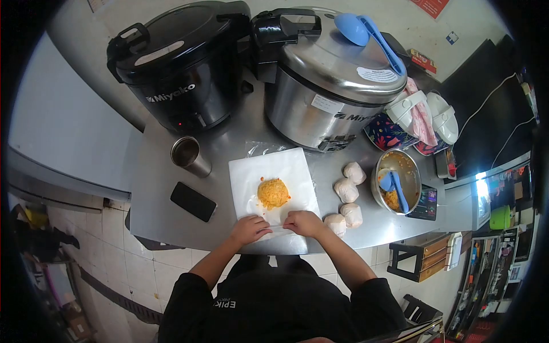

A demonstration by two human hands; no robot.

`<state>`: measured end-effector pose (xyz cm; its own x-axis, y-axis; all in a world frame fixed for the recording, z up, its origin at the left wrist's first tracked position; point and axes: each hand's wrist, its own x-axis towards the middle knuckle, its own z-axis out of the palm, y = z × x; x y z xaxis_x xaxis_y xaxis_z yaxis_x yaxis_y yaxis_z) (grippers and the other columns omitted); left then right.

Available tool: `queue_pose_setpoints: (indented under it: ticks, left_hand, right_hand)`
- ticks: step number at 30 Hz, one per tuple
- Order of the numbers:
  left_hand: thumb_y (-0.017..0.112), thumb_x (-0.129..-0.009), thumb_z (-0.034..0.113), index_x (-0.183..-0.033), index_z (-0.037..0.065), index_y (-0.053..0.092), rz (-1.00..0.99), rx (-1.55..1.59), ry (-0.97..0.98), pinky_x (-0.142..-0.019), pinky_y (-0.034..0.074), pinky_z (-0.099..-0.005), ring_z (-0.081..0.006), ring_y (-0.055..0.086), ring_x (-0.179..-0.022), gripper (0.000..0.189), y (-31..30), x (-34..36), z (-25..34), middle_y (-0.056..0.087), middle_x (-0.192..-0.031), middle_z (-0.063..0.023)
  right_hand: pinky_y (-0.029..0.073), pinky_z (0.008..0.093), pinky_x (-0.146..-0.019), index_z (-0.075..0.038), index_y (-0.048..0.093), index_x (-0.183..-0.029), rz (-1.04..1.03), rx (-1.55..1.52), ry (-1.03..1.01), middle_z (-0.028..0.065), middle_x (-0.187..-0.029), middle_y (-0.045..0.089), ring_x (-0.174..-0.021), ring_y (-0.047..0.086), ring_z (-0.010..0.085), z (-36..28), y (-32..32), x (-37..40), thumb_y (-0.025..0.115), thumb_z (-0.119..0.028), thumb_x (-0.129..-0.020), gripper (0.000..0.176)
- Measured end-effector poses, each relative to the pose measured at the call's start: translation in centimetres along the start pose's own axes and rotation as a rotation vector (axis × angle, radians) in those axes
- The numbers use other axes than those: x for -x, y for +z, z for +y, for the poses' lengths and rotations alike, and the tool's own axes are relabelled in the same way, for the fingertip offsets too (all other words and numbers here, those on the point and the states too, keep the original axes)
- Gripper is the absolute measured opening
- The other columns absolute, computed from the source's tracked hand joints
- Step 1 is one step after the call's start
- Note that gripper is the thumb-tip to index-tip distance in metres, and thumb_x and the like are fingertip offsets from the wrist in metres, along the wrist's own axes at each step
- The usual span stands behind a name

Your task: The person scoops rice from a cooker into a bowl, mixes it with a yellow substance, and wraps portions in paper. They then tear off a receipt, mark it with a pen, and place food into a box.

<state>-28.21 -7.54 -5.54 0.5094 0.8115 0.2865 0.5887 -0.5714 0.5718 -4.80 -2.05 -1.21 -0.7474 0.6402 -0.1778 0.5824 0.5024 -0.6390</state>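
A sheet of white wrapping paper [243, 171] lies on the steel table, with a rounded mound of orange fried rice [273, 194] on it and a few bits scattered around. My left hand [250, 230] is closed on the paper's near edge, left of centre. Right of it, my right hand [304, 223] pinches the same edge, which looks slightly folded between the two hands. Both hands are just short of the rice and apart from it. Several wrapped round bundles [346, 190] sit to the right of the paper.
A metal bowl [417, 177] holds rice and a blue spoon [398, 191]. Two large rice cookers, one black [189, 103] and one silver [309, 108], stand behind, with a blue ladle [377, 43] on the silver lid. A phone [194, 202] and steel cup [197, 163] are left.
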Motion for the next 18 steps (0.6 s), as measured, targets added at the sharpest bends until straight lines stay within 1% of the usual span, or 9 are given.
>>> queue_pose_setpoints:
  ticks: [2,3,5,9,11,12,15,17,18]
  left_hand:
    - [0.068,-0.077,0.029,-0.079,0.011,0.065,-0.019,0.093,-0.117,-0.064,0.048,-0.0334,-0.0221,0.059,-0.07,0.018,0.0,-0.1,-0.1,0.06,-0.077,-0.0041]
    - [0.068,-0.077,0.029,-0.079,0.011,0.065,-0.021,0.092,-0.115,-0.064,0.048,-0.0334,-0.0221,0.059,-0.07,0.018,-0.2,-0.4,-0.1,0.06,-0.077,-0.0041]
    - [0.064,-0.079,0.032,-0.08,0.012,0.066,-0.196,0.303,-0.368,-0.067,0.048,-0.0338,-0.0224,0.059,-0.075,0.02,-0.7,-0.9,-0.4,0.061,-0.079,-0.002]
    - [0.065,-0.079,0.03,-0.085,0.012,0.065,-0.178,0.213,-0.385,-0.067,0.048,-0.0349,-0.023,0.059,-0.078,0.019,-2.3,-2.2,1.8,0.06,-0.082,-0.0045]
    - [0.063,-0.079,0.025,-0.091,0.011,0.064,0.064,-0.253,-0.221,-0.067,0.048,-0.036,-0.0243,0.059,-0.081,0.019,-4.3,-3.9,5.4,0.059,-0.086,-0.0069]
    - [0.063,-0.079,0.025,-0.091,0.011,0.064,0.065,-0.255,-0.22,-0.067,0.048,-0.036,-0.0243,0.059,-0.081,0.019,-3.9,-3.4,4.9,0.059,-0.086,-0.0069]
    - [0.06,-0.08,0.021,-0.096,0.011,0.062,-0.104,-0.389,-0.237,-0.067,0.048,-0.0359,-0.0249,0.058,-0.082,0.019,-2.6,0.0,3.3,0.057,-0.088,-0.0078]
    - [0.057,-0.081,0.017,-0.093,0.01,0.063,-0.232,-0.243,-0.292,-0.067,0.049,-0.036,-0.0229,0.058,-0.081,0.015,-3.1,1.7,2.8,0.057,-0.085,-0.0079]
    - [0.057,-0.081,0.017,-0.093,0.01,0.063,-0.228,-0.248,-0.291,-0.067,0.049,-0.036,-0.0229,0.058,-0.081,0.015,-3.5,2.3,2.8,0.057,-0.085,-0.0079]
  right_hand:
    - [0.048,0.0373,-0.063,-0.009,0.064,-0.078,-0.003,0.022,-0.003,0.008,-0.076,0.058,-0.071,0.059,0.027,-0.4,-0.1,-0.2,0.062,-0.022,-0.08,0.013]
    - [0.048,0.0376,-0.063,-0.008,0.062,-0.079,0.109,0.084,-0.048,0.0077,-0.076,0.058,-0.071,0.059,0.0269,-0.6,0.1,-0.2,0.062,-0.022,-0.08,0.014]
    - [0.048,0.0378,-0.063,-0.008,0.061,-0.079,0.223,0.146,-0.095,0.0074,-0.076,0.058,-0.07,0.06,0.0269,-0.6,0.1,-0.2,0.061,-0.022,-0.08,0.014]
    - [0.048,0.0377,-0.063,-0.009,0.057,-0.081,0.183,0.241,-0.101,0.0062,-0.075,0.057,-0.07,0.06,0.026,-0.3,0.2,-0.1,0.061,-0.021,-0.08,0.013]
    - [0.048,0.0375,-0.063,-0.009,0.056,-0.081,0.224,0.263,-0.092,0.0058,-0.075,0.057,-0.071,0.06,0.0256,-0.4,-0.2,0.0,0.061,-0.021,-0.08,0.013]
    - [0.048,0.0368,-0.064,-0.009,0.057,-0.08,0.217,0.263,-0.138,0.005,-0.076,0.057,-0.071,0.06,0.0247,-0.5,-0.9,0.2,0.061,-0.021,-0.08,0.012]
    - [0.048,0.0359,-0.067,-0.01,0.058,-0.078,0.151,0.313,-0.162,0.005,-0.078,0.058,-0.074,0.06,0.0237,1.9,-1.3,1.3,0.061,-0.021,-0.08,0.012]
    - [0.048,0.0357,-0.069,-0.01,0.06,-0.077,0.094,0.363,-0.142,0.0057,-0.08,0.059,-0.077,0.06,0.0236,3.2,-1.6,2.5,0.06,-0.021,-0.08,0.012]
    - [0.048,0.0349,-0.069,-0.009,0.062,-0.079,0.084,0.243,-0.208,0.0054,-0.081,0.059,-0.078,0.06,0.0239,3.0,-2.2,3.0,0.062,-0.021,-0.079,0.011]
